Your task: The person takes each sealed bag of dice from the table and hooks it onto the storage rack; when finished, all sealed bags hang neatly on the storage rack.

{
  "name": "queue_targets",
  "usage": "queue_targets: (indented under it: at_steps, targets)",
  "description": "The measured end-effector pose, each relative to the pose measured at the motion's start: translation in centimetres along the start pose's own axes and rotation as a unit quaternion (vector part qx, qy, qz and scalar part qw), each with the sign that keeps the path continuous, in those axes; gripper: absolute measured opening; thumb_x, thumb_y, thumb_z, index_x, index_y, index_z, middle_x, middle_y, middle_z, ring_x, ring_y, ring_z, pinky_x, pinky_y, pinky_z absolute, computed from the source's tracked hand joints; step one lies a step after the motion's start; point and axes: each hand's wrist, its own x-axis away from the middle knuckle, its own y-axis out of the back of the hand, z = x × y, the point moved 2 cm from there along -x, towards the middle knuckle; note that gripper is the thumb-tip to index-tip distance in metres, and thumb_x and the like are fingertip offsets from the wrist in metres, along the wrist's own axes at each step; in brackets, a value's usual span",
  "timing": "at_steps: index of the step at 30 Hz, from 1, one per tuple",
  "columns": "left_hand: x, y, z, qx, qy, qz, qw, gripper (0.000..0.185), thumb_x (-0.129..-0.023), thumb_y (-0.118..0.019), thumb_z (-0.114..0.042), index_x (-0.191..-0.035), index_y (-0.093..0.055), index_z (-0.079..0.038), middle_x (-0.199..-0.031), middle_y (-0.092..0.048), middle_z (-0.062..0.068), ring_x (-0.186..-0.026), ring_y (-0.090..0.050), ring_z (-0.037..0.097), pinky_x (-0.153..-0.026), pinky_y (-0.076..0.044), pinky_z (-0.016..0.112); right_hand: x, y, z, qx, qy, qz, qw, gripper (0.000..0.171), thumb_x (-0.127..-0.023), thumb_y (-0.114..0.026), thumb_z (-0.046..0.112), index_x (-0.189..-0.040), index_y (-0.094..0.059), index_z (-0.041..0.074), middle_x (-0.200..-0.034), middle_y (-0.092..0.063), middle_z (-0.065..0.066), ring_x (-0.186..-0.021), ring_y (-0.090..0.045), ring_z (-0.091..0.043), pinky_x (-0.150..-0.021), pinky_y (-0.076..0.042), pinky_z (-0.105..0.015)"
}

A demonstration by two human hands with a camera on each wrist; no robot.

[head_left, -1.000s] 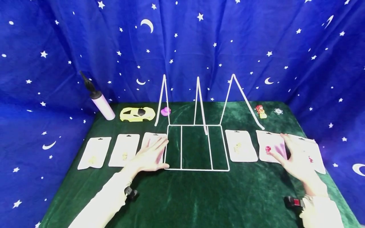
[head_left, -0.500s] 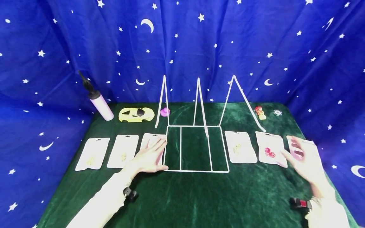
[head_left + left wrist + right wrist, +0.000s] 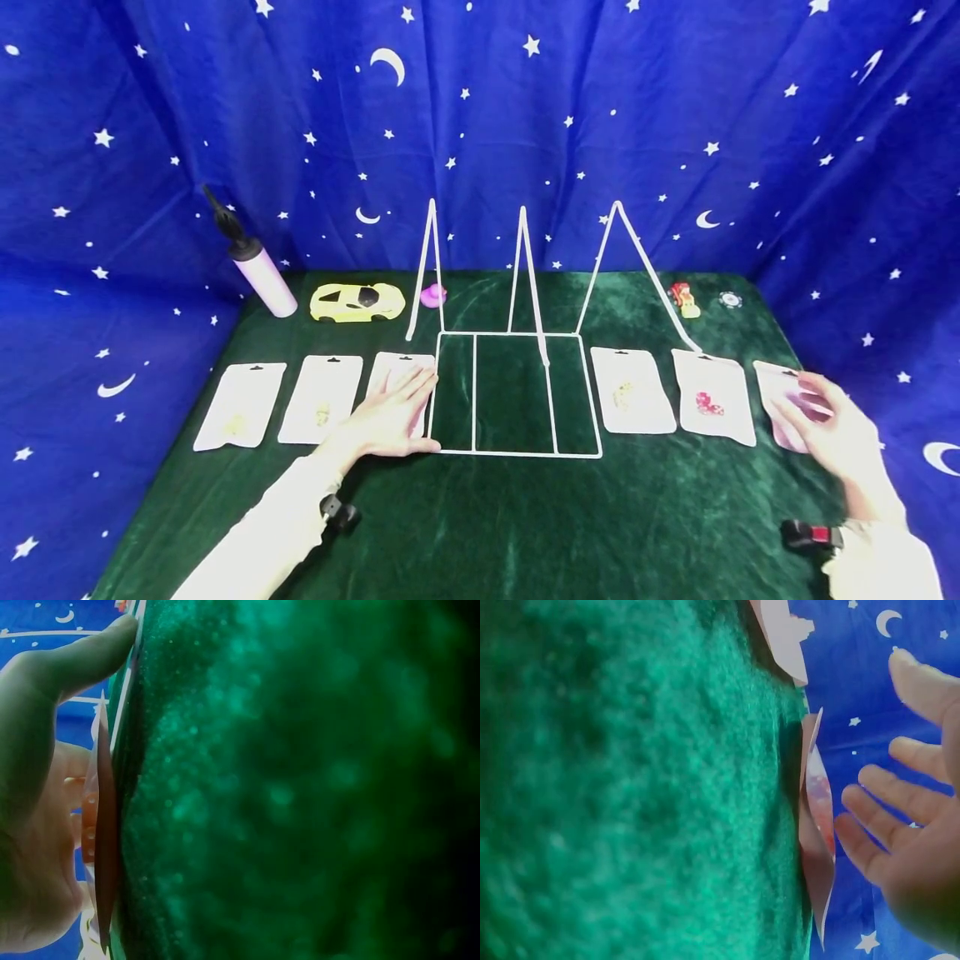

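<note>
Looking down from the head view, I am resting my left hand (image 3: 390, 417) flat, fingers straight, on the third of six flat glossy packets (image 3: 401, 385) lining the velvety green bench (image 3: 525, 517); my right hand (image 3: 832, 433) is hovering relaxed above the sixth packet (image 3: 780, 400), beside a white wire rack (image 3: 517, 392). In the left wrist view, my palm is pressing that thin packet (image 3: 101, 847). In the right wrist view, my spread fingers (image 3: 885, 817) are standing just off the packet (image 3: 817, 825).

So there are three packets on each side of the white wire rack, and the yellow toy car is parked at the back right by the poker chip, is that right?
Not quite. The yellow toy car is at the back left, between the pump bottle and the purple duck, far from the poker chip. The head view shows it. Three packets do lie on each side of the white wire rack.
</note>
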Motion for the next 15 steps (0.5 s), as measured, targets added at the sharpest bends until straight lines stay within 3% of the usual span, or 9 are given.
queue_targets:
  at_steps: [3, 4, 7, 10, 15]
  targets:
    - [0.0, 0.1, 0.0, 0.006, -0.002, -0.003, 1.0000, 0.104, -0.080, -0.056, -0.074, -0.155, -0.025, -0.009, -0.163, -0.018, 0.005, -0.151, -0.013, 0.025, -0.120, -0.010, 0.057, -0.1, 0.3, -0.7, 0.066, -0.018, -0.001, 0.998, 0.061, -0.086, -0.073, 0.033, -0.137, -0.052, 0.007, -0.105, -0.045, 0.041, -0.079, -0.035, 0.033, -0.066, -0.034, -0.004]
    - [0.0, 0.1, 0.0, 0.007, -0.003, -0.007, 0.9999, 0.104, -0.079, -0.057, -0.073, -0.154, -0.026, -0.009, -0.163, -0.019, 0.006, -0.151, -0.014, 0.025, -0.120, -0.011, 0.057, -0.2, 0.4, -0.9, 0.091, -0.024, -0.005, 0.996, 0.063, -0.086, -0.072, 0.036, -0.137, -0.052, 0.005, -0.108, -0.052, 0.034, -0.081, -0.042, 0.026, -0.069, -0.036, -0.011]
    - [0.0, 0.1, -0.1, 0.007, -0.009, -0.014, 0.9998, 0.103, -0.079, -0.058, -0.073, -0.154, -0.028, -0.007, -0.163, -0.021, 0.007, -0.151, -0.016, 0.027, -0.119, -0.013, 0.058, -0.2, 0.6, -1.2, 0.135, -0.039, -0.022, 0.990, 0.063, -0.087, -0.070, 0.035, -0.136, -0.051, 0.000, -0.119, -0.065, -0.004, -0.099, -0.061, -0.012, -0.081, -0.041, -0.038]
    - [0.0, 0.1, -0.1, 0.012, -0.006, -0.010, 0.9999, 0.103, -0.079, -0.058, -0.073, -0.154, -0.027, -0.008, -0.163, -0.020, 0.006, -0.151, -0.015, 0.026, -0.119, -0.013, 0.057, -0.2, 0.6, -1.3, 0.146, -0.063, -0.028, 0.987, 0.067, -0.086, -0.070, 0.034, -0.136, -0.048, -0.006, -0.122, -0.054, -0.035, -0.108, -0.049, -0.053, -0.086, -0.035, -0.058]
    - [0.0, 0.0, 0.1, 0.011, 0.001, 0.001, 0.9999, 0.104, -0.079, -0.056, -0.074, -0.155, -0.025, -0.010, -0.164, -0.017, 0.004, -0.152, -0.012, 0.024, -0.120, -0.010, 0.056, -0.1, 0.5, -1.2, 0.161, -0.077, -0.027, 0.984, 0.070, -0.081, -0.075, 0.032, -0.129, -0.050, -0.011, -0.118, -0.051, -0.044, -0.105, -0.047, -0.060, -0.086, -0.036, -0.064]
